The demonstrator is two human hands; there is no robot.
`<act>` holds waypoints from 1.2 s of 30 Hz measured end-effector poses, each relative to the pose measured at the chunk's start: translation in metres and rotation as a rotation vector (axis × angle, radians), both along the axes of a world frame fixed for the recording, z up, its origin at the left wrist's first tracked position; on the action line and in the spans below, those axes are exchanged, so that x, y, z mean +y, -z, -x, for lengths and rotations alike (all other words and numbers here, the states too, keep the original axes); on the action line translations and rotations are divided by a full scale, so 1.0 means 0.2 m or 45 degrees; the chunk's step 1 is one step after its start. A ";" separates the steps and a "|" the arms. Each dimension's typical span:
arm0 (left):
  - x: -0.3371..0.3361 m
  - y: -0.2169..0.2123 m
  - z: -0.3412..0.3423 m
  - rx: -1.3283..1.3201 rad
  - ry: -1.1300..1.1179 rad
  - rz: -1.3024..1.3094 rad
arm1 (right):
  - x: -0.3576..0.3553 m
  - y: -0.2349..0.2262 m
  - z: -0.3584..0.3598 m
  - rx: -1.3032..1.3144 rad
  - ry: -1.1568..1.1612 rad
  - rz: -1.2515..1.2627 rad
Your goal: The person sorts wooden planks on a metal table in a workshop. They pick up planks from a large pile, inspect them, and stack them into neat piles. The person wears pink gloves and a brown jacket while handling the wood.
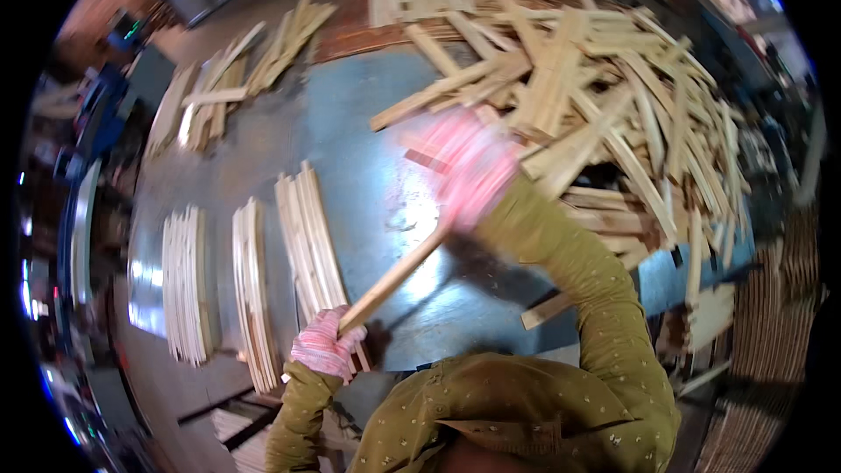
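1. The wooden slat (396, 277) lies slantwise over the blue table (368, 105), its long axis running from lower left up to upper right.
2. The gloved left hand (322, 343) has its fingers closed around the slat's lower end.
3. The gloved right hand (469, 166) is blurred at the upper end; its grip cannot be told.
4. Sorted slat rows (254, 285) lie to the left, a loose slat heap (604, 114) to the right.

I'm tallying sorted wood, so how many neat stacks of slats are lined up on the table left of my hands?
3: a left stack, a middle stack, and a right stack beside the left hand. Looser bundles farther back and the big jumbled pile aren't counted.
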State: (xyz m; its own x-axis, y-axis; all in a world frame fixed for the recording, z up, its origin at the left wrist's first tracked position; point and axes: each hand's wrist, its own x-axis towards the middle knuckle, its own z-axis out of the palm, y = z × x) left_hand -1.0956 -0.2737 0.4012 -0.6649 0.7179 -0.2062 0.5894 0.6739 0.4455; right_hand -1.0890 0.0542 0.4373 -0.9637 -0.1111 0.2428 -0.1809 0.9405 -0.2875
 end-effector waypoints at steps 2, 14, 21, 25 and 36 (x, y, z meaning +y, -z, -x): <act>-0.13 0.13 -0.01 0.100 -0.293 -0.120 | 0.52 -0.09 0.08 0.290 1.019 0.018; -0.89 1.00 0.48 0.557 -0.843 0.310 | 1.02 0.65 -0.12 -0.353 1.999 0.088; -0.67 0.80 0.57 0.552 -1.222 0.248 | 0.88 0.90 -0.84 0.252 1.108 1.927; -0.22 0.55 0.27 0.020 -1.260 -0.784 | -0.12 0.55 -0.66 0.051 0.321 2.999; 0.52 0.85 -0.01 -2.152 -0.809 -1.196 | -0.43 1.01 -0.59 -0.464 0.435 2.919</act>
